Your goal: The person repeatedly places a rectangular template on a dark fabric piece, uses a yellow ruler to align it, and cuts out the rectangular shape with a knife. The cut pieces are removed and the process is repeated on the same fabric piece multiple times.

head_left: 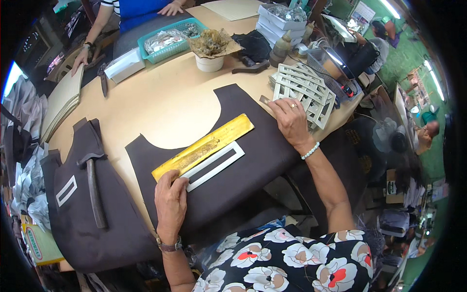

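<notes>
A dark brown cut fabric panel (243,155) with a curved notch lies in front of me. On it a white rectangular frame (216,166) with a long slot sits alongside a yellow bar (204,147) smeared with brown residue. My left hand (171,197) is closed at their left ends, its thumb on the frame and its fingertips by the bar. Raised over the panel's right side, my right hand (292,120) pinches a small flat brownish piece (265,100) whose kind I cannot make out. Several pale slotted frames (304,92) are piled just beyond it.
On the left, a hammer (94,185) rests on another dark panel, near a small white frame (66,191). Farther back stand a teal basket (172,51), a white tub (209,63) with brown residue on top, and a bottle (280,49). Across the table a person's hand (80,62) touches stacked sheets.
</notes>
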Motion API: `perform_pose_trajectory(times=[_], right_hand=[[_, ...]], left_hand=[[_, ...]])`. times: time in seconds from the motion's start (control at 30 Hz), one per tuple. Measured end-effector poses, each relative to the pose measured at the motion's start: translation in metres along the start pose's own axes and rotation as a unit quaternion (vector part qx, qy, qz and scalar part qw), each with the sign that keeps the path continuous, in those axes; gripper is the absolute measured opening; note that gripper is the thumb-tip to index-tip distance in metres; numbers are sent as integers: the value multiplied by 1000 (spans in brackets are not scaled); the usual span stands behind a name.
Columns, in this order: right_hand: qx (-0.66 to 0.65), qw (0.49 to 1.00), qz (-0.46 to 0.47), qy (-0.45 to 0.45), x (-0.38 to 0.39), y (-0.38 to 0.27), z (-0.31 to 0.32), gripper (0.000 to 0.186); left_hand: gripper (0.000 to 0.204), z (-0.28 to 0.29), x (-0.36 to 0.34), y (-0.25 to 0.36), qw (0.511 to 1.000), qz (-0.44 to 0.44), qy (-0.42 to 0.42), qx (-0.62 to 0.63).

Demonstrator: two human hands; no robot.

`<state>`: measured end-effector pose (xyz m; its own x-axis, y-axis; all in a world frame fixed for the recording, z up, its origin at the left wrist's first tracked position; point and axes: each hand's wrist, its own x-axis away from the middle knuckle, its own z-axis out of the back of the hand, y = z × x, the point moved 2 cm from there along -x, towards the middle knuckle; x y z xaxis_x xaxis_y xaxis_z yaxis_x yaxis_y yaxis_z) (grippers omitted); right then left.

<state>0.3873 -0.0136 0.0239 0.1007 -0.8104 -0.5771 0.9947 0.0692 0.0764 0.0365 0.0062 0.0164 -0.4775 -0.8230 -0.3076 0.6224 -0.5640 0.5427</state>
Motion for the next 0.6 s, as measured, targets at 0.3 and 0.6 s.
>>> perform_pose_trajectory(times=[0.3, 0.6], right_hand=[[-198, 924, -319, 68, -39, 89, 17, 34], [106, 971, -175, -125, -1, 43, 16, 67]], left_hand=[[9, 1, -1, 0, 1000, 0, -1, -2], [10, 1, 1, -2, 1000, 6, 1, 1]])
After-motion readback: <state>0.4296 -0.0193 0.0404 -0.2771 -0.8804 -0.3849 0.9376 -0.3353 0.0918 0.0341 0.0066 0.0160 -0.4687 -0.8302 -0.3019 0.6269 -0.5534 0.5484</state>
